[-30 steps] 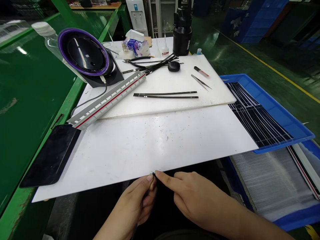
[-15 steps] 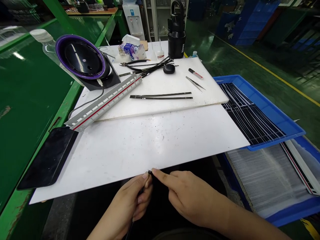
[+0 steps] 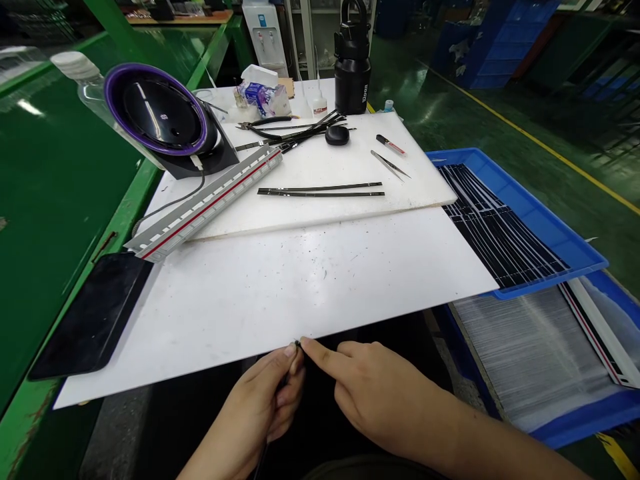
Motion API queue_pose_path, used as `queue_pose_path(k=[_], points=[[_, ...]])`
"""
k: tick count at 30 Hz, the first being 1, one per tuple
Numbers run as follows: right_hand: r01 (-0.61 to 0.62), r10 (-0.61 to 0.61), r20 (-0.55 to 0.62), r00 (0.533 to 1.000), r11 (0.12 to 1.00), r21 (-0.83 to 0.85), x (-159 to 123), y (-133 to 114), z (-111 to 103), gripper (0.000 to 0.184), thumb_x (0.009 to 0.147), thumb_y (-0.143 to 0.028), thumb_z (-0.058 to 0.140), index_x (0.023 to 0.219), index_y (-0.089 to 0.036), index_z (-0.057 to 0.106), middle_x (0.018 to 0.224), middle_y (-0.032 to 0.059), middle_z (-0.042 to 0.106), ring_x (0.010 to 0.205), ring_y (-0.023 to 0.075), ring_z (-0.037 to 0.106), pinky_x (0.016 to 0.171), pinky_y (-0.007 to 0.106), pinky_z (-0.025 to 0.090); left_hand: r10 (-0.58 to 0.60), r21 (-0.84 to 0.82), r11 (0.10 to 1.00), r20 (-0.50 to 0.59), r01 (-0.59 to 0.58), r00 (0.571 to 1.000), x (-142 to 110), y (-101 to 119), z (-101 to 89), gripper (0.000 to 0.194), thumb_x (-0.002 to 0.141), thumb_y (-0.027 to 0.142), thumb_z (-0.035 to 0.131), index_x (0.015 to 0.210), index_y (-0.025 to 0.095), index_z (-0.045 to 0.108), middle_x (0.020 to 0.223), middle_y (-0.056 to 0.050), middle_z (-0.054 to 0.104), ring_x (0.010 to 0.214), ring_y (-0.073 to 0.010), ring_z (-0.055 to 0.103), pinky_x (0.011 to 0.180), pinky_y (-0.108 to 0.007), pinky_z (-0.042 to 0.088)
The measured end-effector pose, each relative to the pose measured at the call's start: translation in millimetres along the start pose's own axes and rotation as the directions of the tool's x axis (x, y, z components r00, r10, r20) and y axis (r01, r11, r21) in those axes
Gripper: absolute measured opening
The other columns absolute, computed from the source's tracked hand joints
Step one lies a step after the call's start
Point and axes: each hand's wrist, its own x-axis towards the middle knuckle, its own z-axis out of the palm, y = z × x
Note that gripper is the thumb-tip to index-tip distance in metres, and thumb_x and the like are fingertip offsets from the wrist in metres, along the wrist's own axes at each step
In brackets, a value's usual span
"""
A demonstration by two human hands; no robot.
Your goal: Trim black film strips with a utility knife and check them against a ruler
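My left hand (image 3: 267, 400) is closed, with thumb and fingers pinching a thin black strip (image 3: 298, 343) just below the near edge of the white tabletop. Only the strip's dark tip shows above the fingers, and a piece of its lower length hangs beneath the hand. My right hand (image 3: 370, 387) points its stretched index finger at this tip and appears to touch it. Its other fingers are bent and partly hidden, with nothing seen in them. Farther forward, a pair of black strips (image 3: 320, 191) lies on the white board (image 3: 410, 180).
A scale ruler (image 3: 205, 207) leans across the board's left edge, near a dark tablet (image 3: 93, 317) and a purple-rimmed fan (image 3: 157, 110). Tweezers (image 3: 389, 164), pliers (image 3: 265, 127) and a black bottle (image 3: 353, 80) stand or lie behind. At right, a blue tray (image 3: 575, 250) holds many strips.
The view has shifted very slightly. Both hands keep nearly the same pose at the strip's tip.
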Motion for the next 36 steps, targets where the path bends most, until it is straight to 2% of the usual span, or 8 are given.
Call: queue_pose_path(k=[11,13,17,21,29,36], points=[[-0.024,0.023,-0.007,1.000,0.993,-0.119,0,-1,6,0.066,0.091,-0.015,0.042,0.156,-0.025,0.031,0.096,0.0078,0.070,0.073,0.0235,0.066,0.061,0.033,0.044,0.015,0.012,1.000,0.015,-0.016,1.000,0,0,0.2,0.040,0.085,0.056,0.058,0.072,0.020,0.048,0.054,0.007,0.034,0.042,-0.0055,0.020,0.039,-0.018,0.015],[-0.025,0.024,-0.015,1.000,0.997,-0.070,0,0,4,0.065,0.092,-0.015,0.040,0.156,-0.025,0.032,0.097,0.0079,0.070,0.076,0.0233,0.066,0.065,0.033,0.046,0.022,0.007,1.000,0.022,-0.022,1.000,1,0,-1.9,0.039,0.086,0.055,0.058,0.072,0.020,0.048,0.054,0.008,0.033,0.042,-0.0055,0.019,0.038,-0.018,0.013],[-0.028,0.031,-0.028,0.999,0.992,0.120,-2,1,1,0.061,0.094,-0.014,0.038,0.154,-0.023,0.036,0.109,0.0092,0.071,0.094,0.0221,0.067,0.081,0.033,0.049,0.028,0.013,0.999,0.064,-0.029,0.998,1,0,-6.9,0.038,0.088,0.054,0.056,0.073,0.020,0.048,0.053,0.008,0.031,0.042,-0.0053,0.018,0.038,-0.018,0.012],[-0.026,0.029,-0.020,0.999,0.987,0.158,-2,0,0,0.062,0.093,-0.013,0.038,0.154,-0.022,0.037,0.111,0.0095,0.071,0.096,0.0218,0.066,0.085,0.033,0.048,0.027,0.019,0.999,0.088,-0.029,0.996,2,1,-9.0,0.038,0.089,0.054,0.053,0.074,0.020,0.048,0.053,0.009,0.031,0.042,-0.0051,0.017,0.038,-0.017,0.011],[-0.027,0.026,0.017,1.000,0.997,0.067,2,1,-4,0.064,0.091,-0.013,0.040,0.154,-0.026,0.035,0.102,0.0081,0.072,0.085,0.0229,0.067,0.074,0.034,0.048,0.017,0.024,1.000,0.071,-0.019,0.997,4,0,-8.8,0.040,0.086,0.058,0.058,0.074,0.020,0.050,0.054,0.008,0.034,0.042,-0.0053,0.019,0.038,-0.018,0.013],[-0.011,0.013,0.014,1.000,0.993,-0.119,3,2,5,0.065,0.092,-0.016,0.043,0.155,-0.026,0.032,0.093,0.0068,0.070,0.069,0.0225,0.065,0.056,0.031,0.041,0.001,0.019,1.000,0.064,-0.003,0.998,4,-1,-10.9,0.041,0.084,0.059,0.059,0.074,0.020,0.050,0.054,0.008,0.034,0.042,-0.0054,0.020,0.038,-0.019,0.013]])
